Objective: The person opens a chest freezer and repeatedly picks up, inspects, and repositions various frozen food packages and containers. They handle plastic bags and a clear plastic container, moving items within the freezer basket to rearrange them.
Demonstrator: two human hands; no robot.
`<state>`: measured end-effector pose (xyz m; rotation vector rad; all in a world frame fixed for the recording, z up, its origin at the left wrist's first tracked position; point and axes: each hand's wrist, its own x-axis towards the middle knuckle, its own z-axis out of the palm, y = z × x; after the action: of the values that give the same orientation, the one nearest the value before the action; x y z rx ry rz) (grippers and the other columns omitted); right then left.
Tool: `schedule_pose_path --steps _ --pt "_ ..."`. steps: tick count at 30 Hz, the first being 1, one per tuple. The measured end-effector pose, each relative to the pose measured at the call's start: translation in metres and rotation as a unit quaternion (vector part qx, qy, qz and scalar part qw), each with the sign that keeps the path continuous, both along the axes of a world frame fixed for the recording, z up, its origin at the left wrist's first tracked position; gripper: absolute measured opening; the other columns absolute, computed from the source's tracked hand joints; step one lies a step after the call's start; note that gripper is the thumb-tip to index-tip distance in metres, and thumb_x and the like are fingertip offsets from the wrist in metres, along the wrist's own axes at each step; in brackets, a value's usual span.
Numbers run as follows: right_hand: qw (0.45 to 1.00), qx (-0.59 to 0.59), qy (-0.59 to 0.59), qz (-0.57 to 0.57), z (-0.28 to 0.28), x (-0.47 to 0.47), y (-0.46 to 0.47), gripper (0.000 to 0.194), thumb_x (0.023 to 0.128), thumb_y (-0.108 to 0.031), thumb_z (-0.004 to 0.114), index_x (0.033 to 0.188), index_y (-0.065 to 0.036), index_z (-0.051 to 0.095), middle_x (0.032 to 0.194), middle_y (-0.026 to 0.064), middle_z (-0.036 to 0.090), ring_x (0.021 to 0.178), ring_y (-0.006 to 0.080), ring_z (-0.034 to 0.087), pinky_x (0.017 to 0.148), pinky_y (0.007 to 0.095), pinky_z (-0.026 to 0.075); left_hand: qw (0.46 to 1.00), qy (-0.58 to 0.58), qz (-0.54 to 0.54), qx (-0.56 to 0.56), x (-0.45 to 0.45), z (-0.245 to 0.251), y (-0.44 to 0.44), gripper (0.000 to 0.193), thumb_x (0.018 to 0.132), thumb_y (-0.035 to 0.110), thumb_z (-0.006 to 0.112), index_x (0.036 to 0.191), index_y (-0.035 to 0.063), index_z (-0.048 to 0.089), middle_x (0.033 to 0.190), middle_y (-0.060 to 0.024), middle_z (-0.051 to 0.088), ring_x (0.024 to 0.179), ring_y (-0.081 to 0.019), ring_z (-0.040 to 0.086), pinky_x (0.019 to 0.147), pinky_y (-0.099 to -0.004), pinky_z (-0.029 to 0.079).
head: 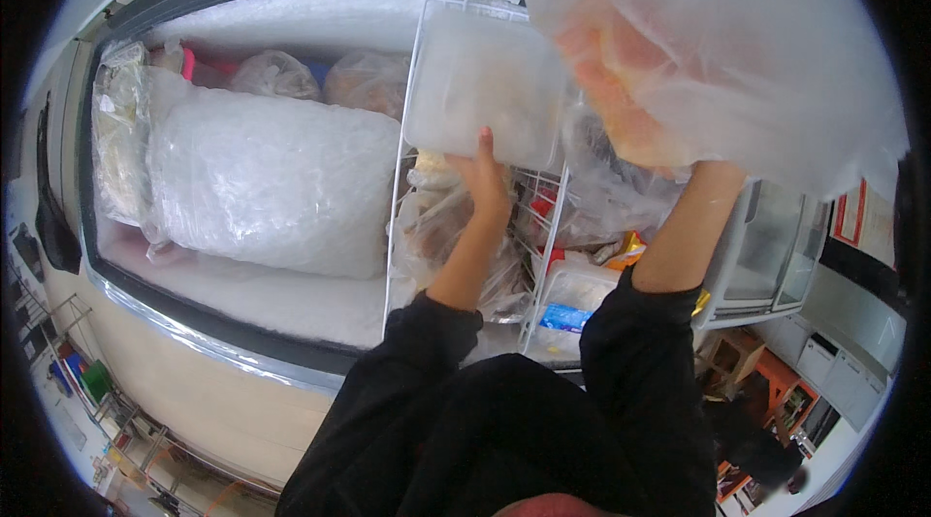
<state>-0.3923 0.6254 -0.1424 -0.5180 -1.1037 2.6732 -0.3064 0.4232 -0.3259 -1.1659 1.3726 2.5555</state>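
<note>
My left hand (484, 175) grips the near edge of a frosted translucent plastic container (487, 88), thumb on top, over a white wire basket (398, 226) in a chest freezer. On the right, a cloudy plastic bag (764, 66) with pinkish-orange contents is raised high, close to the camera. My right forearm reaches up to it; that hand is hidden behind the bag, so its grip does not show. Beneath the container, clear bags of food (444, 226) lie in the basket.
A large frosty bag (276, 182) fills much of the freezer's left part. Bagged goods and a clear plastic tub (574, 291) lie right of the basket. The freezer's metal-trimmed rim (196, 342) runs along the near side. A wire rack (131, 430) stands at lower left.
</note>
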Motion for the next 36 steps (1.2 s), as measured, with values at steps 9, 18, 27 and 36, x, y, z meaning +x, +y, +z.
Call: schedule_pose_path --steps 9,18,27,36 --pt "1.0 -0.009 -0.023 -0.005 -0.015 -0.005 -0.028 0.027 0.081 -0.017 0.052 0.103 0.0 0.052 0.091 0.0103 0.058 0.079 0.0214 0.058 0.071 0.033 0.049 0.992 -0.016 0.091 0.089 0.009 -0.066 0.015 0.07 0.078 0.018 0.063 0.129 -0.0005 0.018 0.129 -0.0189 0.032 0.116 -0.0286 0.035 0.096 -0.036 0.03" --pt "0.999 0.009 -0.043 -0.012 -0.013 -0.005 -0.062 0.028 0.081 -0.017 0.053 0.103 0.0 0.052 0.089 0.0099 0.058 0.077 0.0207 0.058 0.069 0.0318 0.049 0.971 -0.161 0.046 -0.168 -0.014 -0.12 0.022 0.059 0.072 0.013 0.068 0.113 -0.0072 0.032 0.111 -0.0242 0.046 0.103 -0.0343 0.048 0.089 -0.037 0.037" --pt "0.937 0.312 -0.156 -0.02 -0.079 -0.009 -0.125 0.031 0.079 -0.016 0.053 0.106 0.001 0.049 0.088 0.0097 0.057 0.077 0.0201 0.057 0.069 0.0303 0.047 0.903 -0.301 -0.065 -0.299 -0.017 -0.097 0.011 0.05 0.066 0.022 0.073 0.098 -0.0066 0.047 0.093 -0.022 0.055 0.085 -0.0387 0.055 0.073 -0.0423 0.044" --pt "0.923 0.37 -0.029 0.102 -0.165 0.029 -0.142 0.074 0.075 -0.02 0.063 0.132 -0.005 0.018 0.127 0.0137 0.034 0.12 0.0259 0.029 0.101 0.0335 0.024 0.899 0.043 -0.143 -0.413 0.015 -0.109 -0.055 0.049 0.081 0.027 0.056 0.119 -0.0009 0.041 0.112 -0.0146 0.05 0.101 -0.0249 0.049 0.086 -0.0334 0.039"
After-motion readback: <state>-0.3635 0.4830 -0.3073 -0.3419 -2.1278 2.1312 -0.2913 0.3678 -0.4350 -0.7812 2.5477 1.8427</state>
